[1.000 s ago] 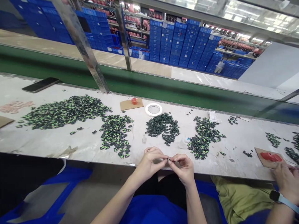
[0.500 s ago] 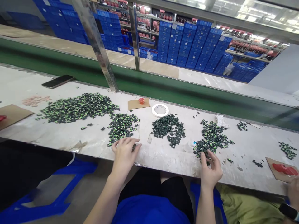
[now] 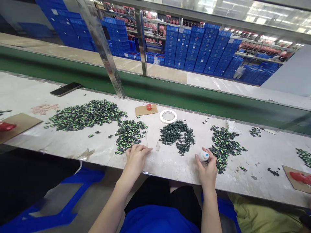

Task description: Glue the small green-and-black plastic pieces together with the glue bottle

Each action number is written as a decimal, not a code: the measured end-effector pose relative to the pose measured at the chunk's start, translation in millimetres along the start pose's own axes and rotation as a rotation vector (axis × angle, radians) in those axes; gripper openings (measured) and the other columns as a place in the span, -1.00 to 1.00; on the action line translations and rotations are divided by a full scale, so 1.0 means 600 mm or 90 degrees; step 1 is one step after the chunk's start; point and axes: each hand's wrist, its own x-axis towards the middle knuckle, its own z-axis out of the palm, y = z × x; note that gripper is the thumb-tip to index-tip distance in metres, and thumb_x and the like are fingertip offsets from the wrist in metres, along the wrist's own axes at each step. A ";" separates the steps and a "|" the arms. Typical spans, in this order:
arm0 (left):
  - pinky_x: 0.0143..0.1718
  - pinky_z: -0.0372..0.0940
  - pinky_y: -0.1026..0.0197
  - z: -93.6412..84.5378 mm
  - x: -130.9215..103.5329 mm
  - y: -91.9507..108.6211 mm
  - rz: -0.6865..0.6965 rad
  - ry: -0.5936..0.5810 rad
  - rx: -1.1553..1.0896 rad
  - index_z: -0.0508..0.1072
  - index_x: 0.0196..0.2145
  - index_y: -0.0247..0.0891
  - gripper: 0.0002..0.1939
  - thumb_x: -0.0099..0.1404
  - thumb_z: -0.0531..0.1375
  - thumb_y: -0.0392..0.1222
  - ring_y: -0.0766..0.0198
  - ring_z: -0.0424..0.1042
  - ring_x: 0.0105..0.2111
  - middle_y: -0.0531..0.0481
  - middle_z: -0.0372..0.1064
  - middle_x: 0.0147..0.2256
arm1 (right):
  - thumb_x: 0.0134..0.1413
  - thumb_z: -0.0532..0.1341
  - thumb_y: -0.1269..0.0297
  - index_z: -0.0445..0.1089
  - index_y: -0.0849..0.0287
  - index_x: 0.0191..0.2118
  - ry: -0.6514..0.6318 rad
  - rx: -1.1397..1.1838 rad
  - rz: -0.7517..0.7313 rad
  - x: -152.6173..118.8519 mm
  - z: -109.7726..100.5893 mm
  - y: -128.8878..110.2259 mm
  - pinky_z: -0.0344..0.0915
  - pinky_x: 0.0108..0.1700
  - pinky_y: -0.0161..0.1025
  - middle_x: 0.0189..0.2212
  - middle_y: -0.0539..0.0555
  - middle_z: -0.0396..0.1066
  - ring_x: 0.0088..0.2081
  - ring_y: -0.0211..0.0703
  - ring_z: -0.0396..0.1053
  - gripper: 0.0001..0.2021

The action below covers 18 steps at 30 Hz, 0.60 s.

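Observation:
My right hand [image 3: 208, 168] is closed around a small white bottle [image 3: 203, 156] with a blue tip, at the left edge of a pile of black-and-green pieces [image 3: 222, 144]. My left hand [image 3: 136, 160] is palm down near the table's front edge, just below another pile of black-and-green pieces [image 3: 128, 134]. Its fingers are drawn together, and whatever they may hold is hidden. Between the hands, farther back, lies a pile of small dark green pieces [image 3: 170, 132].
A roll of white tape [image 3: 168, 116] and a cardboard piece [image 3: 143, 110] with a red cup-like thing [image 3: 149, 106] lie behind. A large pile [image 3: 89, 113] and a phone [image 3: 65, 89] are at left. A metal post [image 3: 107, 61] rises from the table's back edge.
My right hand has moved left from the black-and-green pile and taken hold of the white bottle. My left hand has shifted slightly right; the dark piece seen at its fingers is now hidden from view.

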 end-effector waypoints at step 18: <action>0.06 -0.03 -0.25 0.093 -0.024 0.091 -0.046 -0.068 -0.202 0.56 -0.45 -0.10 -0.92 0.17 0.30 -0.26 -0.08 0.35 0.03 0.01 0.58 -0.34 | -0.22 0.35 -0.08 0.35 0.18 -0.49 0.132 0.418 0.270 -0.038 0.010 -0.017 0.09 -0.58 -0.33 -0.58 0.01 0.35 -0.57 -0.25 0.24 -0.61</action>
